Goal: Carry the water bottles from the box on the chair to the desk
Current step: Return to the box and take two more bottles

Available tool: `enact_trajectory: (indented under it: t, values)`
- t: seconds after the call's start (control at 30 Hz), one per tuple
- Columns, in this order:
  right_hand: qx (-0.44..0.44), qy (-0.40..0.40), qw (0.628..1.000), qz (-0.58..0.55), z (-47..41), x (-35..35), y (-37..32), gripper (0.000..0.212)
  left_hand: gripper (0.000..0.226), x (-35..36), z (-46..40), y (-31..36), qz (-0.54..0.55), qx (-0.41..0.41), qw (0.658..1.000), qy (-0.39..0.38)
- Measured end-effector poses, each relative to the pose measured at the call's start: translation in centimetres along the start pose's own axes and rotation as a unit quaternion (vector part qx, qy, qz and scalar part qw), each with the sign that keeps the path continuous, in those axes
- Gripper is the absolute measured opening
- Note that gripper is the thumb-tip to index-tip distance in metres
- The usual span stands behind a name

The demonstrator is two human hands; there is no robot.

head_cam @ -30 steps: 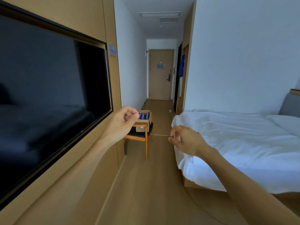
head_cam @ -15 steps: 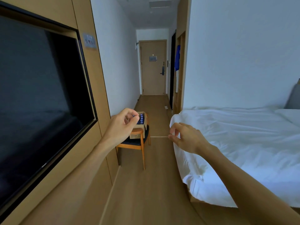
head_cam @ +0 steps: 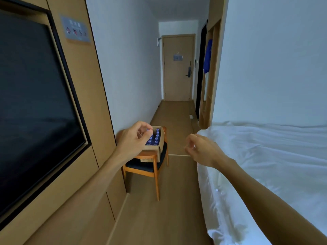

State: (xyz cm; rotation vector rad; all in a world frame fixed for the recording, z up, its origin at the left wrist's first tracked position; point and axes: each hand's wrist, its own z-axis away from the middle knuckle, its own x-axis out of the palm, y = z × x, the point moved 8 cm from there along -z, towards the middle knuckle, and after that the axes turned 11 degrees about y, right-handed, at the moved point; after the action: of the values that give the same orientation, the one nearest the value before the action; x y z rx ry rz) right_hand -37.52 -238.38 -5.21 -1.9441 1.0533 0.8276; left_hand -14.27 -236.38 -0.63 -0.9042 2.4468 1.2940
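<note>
A cardboard box (head_cam: 153, 149) sits on a wooden chair (head_cam: 151, 167) with a dark seat, against the left wall ahead of me. Several water bottles with blue caps (head_cam: 155, 138) stand upright inside it. My left hand (head_cam: 133, 140) is raised in front of the box, fingers loosely curled, holding nothing; it hides the box's left side. My right hand (head_cam: 200, 149) hangs to the right of the chair beside the bed's corner, fingers loosely bent and empty. Both hands are well short of the box. The desk is not in view.
A big dark TV screen (head_cam: 33, 96) fills the wood-panelled wall on the left. A bed with white sheets (head_cam: 265, 156) takes up the right. Between them a narrow strip of wooden floor (head_cam: 159, 218) leads past the chair to a door (head_cam: 177, 68).
The view has moved forward down the aisle, so the chair and box look larger and nearer. Both hands stay raised and empty in much the same pose.
</note>
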Motion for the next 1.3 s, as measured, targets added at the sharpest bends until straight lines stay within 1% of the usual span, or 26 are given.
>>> enact_trajectory:
  t: [0.2, 0.43, 0.53, 0.7, 0.83, 1.07, 1.2, 1.3]
  values:
    - [-0.011, -0.004, 1.0, -0.009, -9.5, 5.5, 5.1, 0.015, 0.015, 5.6, -7.8, -5.3, -0.006, -0.022, 1.0, 0.005]
    - [-0.018, -0.005, 1.0, -0.022, -21.3, 13.4, 11.1, 0.014, 0.012, 12.7, -17.8, -13.8, -0.002, -0.038, 0.999, 0.005]
    - [-0.016, -0.007, 1.0, -0.021, -26.8, 16.5, 13.5, 0.014, 0.012, 15.6, -23.1, -17.2, 0.002, -0.047, 0.999, -0.006]
    - [-0.002, -0.026, 1.0, -0.011, -34.8, 21.3, 17.7, 0.013, 0.007, 20.4, -31.4, -21.8, -0.029, -0.046, 0.998, -0.033]
    - [0.009, -0.044, 0.999, -0.021, -40.2, 25.6, 21.4, 0.012, 0.006, 24.5, -36.5, -25.9, -0.017, -0.06, 0.997, -0.049]
    - [0.008, -0.09, 0.994, -0.063, -48.7, 34.5, 28.4, 0.013, 0.005, 32.8, -43.7, -34.5, -0.024, -0.12, 0.991, -0.061]
    - [0.001, -0.124, 0.988, -0.094, -54.6, 38.8, 32.3, 0.018, 0.005, 37.2, -47.7, -39.4, -0.036, -0.171, 0.984, -0.041]
    - [-0.009, -0.166, 0.98, -0.11, -58.4, 41.9, 34.6, 0.035, 0.005, 40.0, -49.8, -43.1, -0.057, -0.227, 0.972, -0.029]
